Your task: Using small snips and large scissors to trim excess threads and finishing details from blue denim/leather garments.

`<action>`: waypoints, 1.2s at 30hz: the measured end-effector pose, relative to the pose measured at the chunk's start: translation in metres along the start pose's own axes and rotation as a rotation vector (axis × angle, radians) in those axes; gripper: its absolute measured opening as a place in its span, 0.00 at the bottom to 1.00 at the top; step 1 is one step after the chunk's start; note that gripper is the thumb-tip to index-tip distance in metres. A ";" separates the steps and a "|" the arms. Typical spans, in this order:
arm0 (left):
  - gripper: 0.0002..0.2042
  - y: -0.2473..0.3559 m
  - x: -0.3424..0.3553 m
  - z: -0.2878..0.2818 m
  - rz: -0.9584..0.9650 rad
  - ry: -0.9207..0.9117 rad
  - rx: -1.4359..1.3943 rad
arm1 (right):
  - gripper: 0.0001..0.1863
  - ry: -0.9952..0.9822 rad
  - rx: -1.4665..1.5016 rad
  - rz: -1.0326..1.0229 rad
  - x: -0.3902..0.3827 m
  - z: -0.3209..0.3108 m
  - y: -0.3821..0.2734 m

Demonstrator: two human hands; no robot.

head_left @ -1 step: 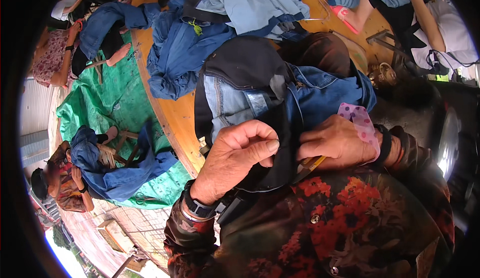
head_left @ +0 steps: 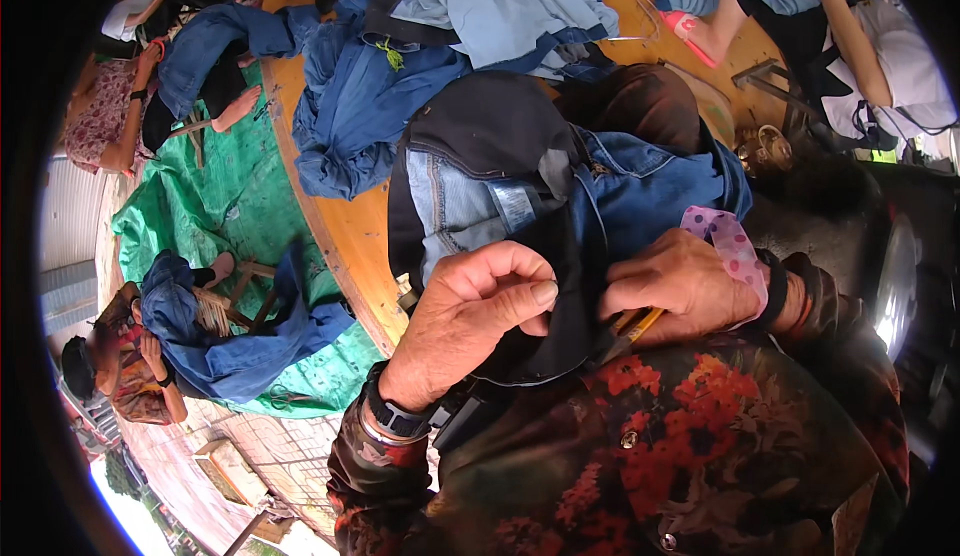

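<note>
1. Right over the lap, the left hand (head_left: 480, 311) has thumb and fingertips drawn together in a pinch; whether anything thin sits between them, I cannot tell.
2. Just across from it, the right hand (head_left: 680, 281), fingers curled, grasps a yellow tool (head_left: 643, 326) that pokes out below the fingers, its tip pointing down and left.
3. Look at the wrists: a watch (head_left: 400, 418) on the left, and a pink dotted strip (head_left: 728, 246) over the back of the right.
4. And here's the work: jeans (head_left: 660, 191) with black cloth (head_left: 490, 121) lie bunched across the lap, the black part running down between the hands, a pale label (head_left: 513, 204) showing inside.
5. Beyond the knees, a wooden platform (head_left: 345, 231) carries a heap of dark denim (head_left: 375, 121), pale blue cloth (head_left: 500, 6) on top and a green strip (head_left: 391, 55) among the folds.
6. Over to the left, a green tarp (head_left: 225, 191) covers the ground; at its near edge a capped co-worker (head_left: 130, 356) sits with more jeans (head_left: 235, 341).
7. Far right, a person in white (head_left: 905, 56) bends forward near a wooden stool (head_left: 765, 74).
</note>
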State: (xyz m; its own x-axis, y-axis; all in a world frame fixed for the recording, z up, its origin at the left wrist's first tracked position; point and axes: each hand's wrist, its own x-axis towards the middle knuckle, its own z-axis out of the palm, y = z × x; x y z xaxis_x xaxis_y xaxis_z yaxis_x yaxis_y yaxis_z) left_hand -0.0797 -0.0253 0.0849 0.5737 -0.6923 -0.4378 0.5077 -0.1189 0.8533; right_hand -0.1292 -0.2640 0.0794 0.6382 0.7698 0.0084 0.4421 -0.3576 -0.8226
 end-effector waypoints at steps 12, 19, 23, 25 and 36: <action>0.04 0.007 0.000 0.006 0.051 -0.041 0.004 | 0.20 0.207 0.072 0.177 -0.013 -0.038 -0.026; 0.04 0.007 0.004 0.010 0.067 -0.056 -0.055 | 0.13 0.126 -0.162 0.179 -0.002 -0.043 -0.035; 0.04 0.006 0.005 0.012 0.081 -0.054 -0.045 | 0.11 0.127 -0.177 0.156 0.005 -0.044 -0.036; 0.04 0.006 0.005 0.012 0.082 -0.052 -0.041 | 0.12 0.122 -0.161 0.154 0.008 -0.042 -0.034; 0.03 0.006 0.008 0.010 0.080 -0.056 -0.064 | 0.11 0.115 -0.137 0.167 0.016 -0.043 -0.031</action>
State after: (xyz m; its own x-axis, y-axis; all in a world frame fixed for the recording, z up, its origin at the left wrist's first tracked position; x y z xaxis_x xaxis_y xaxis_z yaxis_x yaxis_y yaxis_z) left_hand -0.0780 -0.0391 0.0895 0.5785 -0.7363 -0.3510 0.5023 -0.0175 0.8645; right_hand -0.1053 -0.2633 0.1290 0.7739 0.6313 -0.0501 0.4006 -0.5493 -0.7334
